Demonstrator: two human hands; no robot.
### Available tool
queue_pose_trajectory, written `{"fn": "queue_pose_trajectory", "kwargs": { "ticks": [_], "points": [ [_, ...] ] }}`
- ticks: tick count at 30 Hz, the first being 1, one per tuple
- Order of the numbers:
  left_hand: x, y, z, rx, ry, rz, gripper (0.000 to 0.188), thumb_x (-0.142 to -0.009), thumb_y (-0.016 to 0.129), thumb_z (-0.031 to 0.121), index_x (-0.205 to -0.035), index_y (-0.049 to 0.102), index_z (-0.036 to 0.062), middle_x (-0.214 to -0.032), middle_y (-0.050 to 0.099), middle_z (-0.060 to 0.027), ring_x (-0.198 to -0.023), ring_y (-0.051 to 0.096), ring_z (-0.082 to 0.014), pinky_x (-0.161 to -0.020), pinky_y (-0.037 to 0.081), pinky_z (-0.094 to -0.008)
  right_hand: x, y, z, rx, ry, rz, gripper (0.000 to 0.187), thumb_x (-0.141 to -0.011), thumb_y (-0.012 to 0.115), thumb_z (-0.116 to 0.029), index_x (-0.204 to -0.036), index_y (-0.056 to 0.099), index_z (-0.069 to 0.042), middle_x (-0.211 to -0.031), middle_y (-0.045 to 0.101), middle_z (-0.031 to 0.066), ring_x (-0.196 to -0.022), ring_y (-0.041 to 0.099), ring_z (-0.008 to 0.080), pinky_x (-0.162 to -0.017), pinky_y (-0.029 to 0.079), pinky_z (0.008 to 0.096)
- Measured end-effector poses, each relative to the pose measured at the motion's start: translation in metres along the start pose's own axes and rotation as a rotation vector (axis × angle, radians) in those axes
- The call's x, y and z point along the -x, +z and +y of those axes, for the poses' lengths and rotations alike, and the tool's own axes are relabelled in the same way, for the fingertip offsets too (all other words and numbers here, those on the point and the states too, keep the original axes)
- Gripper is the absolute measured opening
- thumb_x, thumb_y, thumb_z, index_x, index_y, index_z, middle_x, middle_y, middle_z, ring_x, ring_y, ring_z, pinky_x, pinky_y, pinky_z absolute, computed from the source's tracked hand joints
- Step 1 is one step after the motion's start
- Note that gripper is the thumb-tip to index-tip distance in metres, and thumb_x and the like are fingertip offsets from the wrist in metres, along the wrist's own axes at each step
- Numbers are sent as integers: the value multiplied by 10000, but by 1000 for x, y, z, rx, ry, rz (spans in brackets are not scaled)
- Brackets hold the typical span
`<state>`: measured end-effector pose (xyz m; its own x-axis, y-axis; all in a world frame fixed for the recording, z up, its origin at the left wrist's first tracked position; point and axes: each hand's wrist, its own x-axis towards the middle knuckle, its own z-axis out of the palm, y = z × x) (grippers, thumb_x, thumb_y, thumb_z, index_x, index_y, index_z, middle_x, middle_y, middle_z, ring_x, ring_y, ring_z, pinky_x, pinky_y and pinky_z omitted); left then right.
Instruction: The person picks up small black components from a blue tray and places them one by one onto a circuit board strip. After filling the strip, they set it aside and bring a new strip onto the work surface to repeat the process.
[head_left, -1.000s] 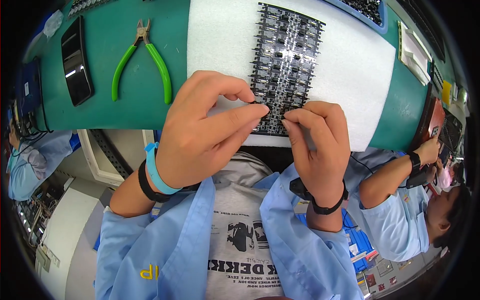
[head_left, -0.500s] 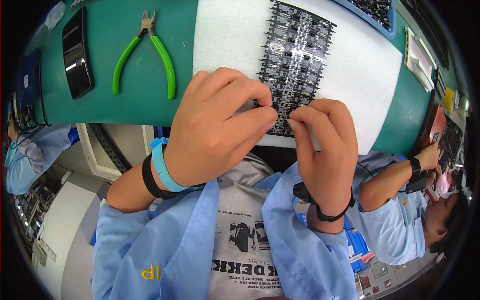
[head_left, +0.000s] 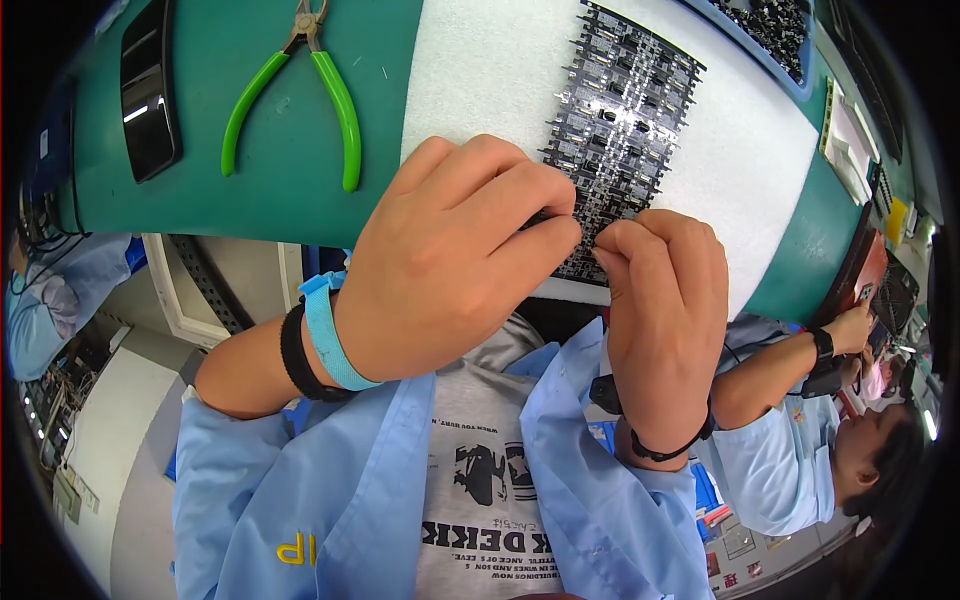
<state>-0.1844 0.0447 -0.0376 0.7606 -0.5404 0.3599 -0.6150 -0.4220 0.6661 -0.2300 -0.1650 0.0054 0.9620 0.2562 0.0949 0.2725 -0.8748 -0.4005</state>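
Head view: finds the circuit-board panel [head_left: 625, 110] upper right of centre, further right in frame than a second ago. Has left hand [head_left: 450, 260] and right hand [head_left: 670, 300] drawn narrow at its lower end; cannot tell whether pinching anything. Shows dark print [head_left: 485, 537] on grey shirt [head_left: 500, 400], yellow letters [head_left: 296, 550] on blue jacket [head_left: 300, 470]. Leaves white pad [head_left: 750, 170] between panel and green mat [head_left: 810, 250] at right.

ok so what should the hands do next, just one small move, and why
I'd probably draw the right hand slightly away from the left hand: they nearly meet over the near end of the black circuit-board panel, hiding part of it from view.
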Motion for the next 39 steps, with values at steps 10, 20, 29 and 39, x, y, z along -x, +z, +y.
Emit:
{"fn": "queue_pose_trajectory", "kwargs": {
  "ticks": [10,20,29,39],
  "points": [
    [-1,-5,-1,-7,1,-47,293,-775,888,43,-1051,788,49,-1116,737,-58,-960,674,-291,-796,474,-418,3,5,-3,-18,25,42,225,-866,845,39,-1058,730,16,-1066,689,151,-957,678,347,-827,548,423],
    [-1,-8,3,-26,-6,-105,281,-796,883,42,-1063,795,51,-1112,730,-60,-958,674,-282,-824,475,-412,16,22,19,-467,192,141,264,-805,901,29,-1020,766,-45,-1020,693,116,-941,679,323,-792,524,405],
    [1,-5,7,-70,20,-117,259,-809,885,11,-1048,790,42,-1113,725,-62,-950,661,-269,-808,481,-401,20,34,27,-507,81,258,242,-796,896,26,-976,753,-48,-971,693,104,-897,679,323,-762,513,414],
    [0,-5,9,-81,-27,-112,222,-850,877,21,-1051,785,38,-1122,727,-59,-929,669,-261,-803,477,-402,18,34,30,-493,60,257,219,-811,906,52,-977,781,-17,-991,705,118,-888,692,273,-762,540,354]
  ]
}}
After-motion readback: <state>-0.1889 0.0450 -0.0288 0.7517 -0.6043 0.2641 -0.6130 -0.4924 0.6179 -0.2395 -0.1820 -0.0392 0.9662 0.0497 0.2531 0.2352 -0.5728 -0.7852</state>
